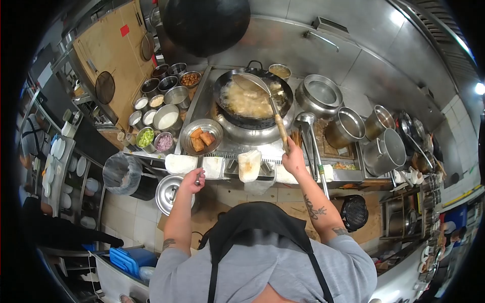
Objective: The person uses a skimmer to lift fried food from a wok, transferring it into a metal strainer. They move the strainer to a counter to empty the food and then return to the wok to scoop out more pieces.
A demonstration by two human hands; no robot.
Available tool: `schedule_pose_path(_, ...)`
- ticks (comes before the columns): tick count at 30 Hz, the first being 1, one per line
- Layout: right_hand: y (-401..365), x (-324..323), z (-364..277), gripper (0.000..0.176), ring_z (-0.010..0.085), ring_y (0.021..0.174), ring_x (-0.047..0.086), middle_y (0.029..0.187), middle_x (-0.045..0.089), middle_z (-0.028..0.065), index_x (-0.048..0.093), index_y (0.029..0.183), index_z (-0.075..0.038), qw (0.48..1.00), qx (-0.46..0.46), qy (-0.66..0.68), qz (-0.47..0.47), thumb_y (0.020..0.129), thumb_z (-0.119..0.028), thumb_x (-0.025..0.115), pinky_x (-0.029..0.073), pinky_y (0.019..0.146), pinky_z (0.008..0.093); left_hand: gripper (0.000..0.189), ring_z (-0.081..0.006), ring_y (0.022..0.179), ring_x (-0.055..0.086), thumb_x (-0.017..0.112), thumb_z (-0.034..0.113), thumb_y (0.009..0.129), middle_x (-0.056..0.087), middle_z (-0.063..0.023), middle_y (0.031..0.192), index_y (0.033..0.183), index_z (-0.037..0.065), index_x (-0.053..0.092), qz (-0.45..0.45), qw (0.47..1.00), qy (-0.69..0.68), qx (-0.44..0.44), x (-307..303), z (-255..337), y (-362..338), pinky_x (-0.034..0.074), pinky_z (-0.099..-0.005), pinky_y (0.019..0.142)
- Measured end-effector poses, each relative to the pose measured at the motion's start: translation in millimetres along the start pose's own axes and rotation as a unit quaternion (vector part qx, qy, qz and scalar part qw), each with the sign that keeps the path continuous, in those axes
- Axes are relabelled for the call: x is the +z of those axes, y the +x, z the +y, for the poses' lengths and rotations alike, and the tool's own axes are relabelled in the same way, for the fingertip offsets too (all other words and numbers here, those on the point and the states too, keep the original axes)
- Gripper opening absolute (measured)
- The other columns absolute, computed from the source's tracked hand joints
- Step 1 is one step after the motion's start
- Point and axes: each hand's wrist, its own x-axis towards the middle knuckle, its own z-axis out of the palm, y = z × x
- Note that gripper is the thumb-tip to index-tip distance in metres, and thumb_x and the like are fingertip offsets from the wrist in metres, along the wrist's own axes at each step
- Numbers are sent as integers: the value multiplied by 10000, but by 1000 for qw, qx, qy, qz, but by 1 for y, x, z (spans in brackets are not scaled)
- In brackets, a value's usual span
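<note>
My left hand [193, 181] is closed around the handle of a perforated metal strainer [216, 130]. Inside the strainer lie several browned fried pieces [202, 139], left of the stove burner. My right hand [294, 160] grips the wooden handle of a long-handled skimmer [280, 124], whose round head reaches over the wok. Bubbling oil with pale pieces in it fills the black wok [287, 103]; foam hides much of what is in there.
Bowls of chopped green vegetable [146, 137] and diced onion [164, 142] stand left, near sauce tins. Right of the wok are a stacked pot [319, 93], a long ladle [314, 141] and more pots. Folded cloths [249, 166] line the front edge. A lined bin [122, 174] stands lower left.
</note>
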Motion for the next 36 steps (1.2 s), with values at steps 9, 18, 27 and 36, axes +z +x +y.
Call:
schedule_pose_path(9, 2, -30, -5, 654, 465, 1111, 604, 1175, 622, 319, 475, 1436, 19, 994, -9, 89, 66, 790, 21, 573, 484, 988, 466, 137, -76, 522, 418, 641, 97, 941, 512, 11, 700, 1052, 61, 568, 38, 994, 36, 95, 43, -12, -95, 318, -224, 435)
schedule_pose_path(18, 63, -10, 9, 654, 477, 1051, 632, 1091, 659, 324, 479, 1431, 10, 992, 74, 40, 99, 787, -42, 578, 502, 927, 511, 196, -93, 494, 429, 603, 84, 962, 531, -22, 724, 1148, 32, 571, 5, 972, 166, 167, 119, 34, -161, 321, -241, 421)
schedule_pose_path(27, 43, -8, -1, 588, 430, 1155, 626, 1169, 665, 301, 545, 1376, -11, 980, 127, 148, 39, 790, -51, 580, 495, 982, 444, 120, -93, 492, 456, 633, 85, 951, 541, -13, 681, 886, 59, 536, 2, 962, 243, 127, 237, 80, -52, 370, -233, 406)
schedule_pose_path(36, 55, 1, -18, 506, 457, 1081, 640, 1090, 676, 313, 591, 1257, 16, 965, 166, 197, 55, 754, -41, 583, 512, 923, 461, 82, -127, 469, 482, 539, 5, 917, 515, -35, 620, 841, 31, 553, 117, 896, 383, 189, 350, 100, 75, 419, -284, 399)
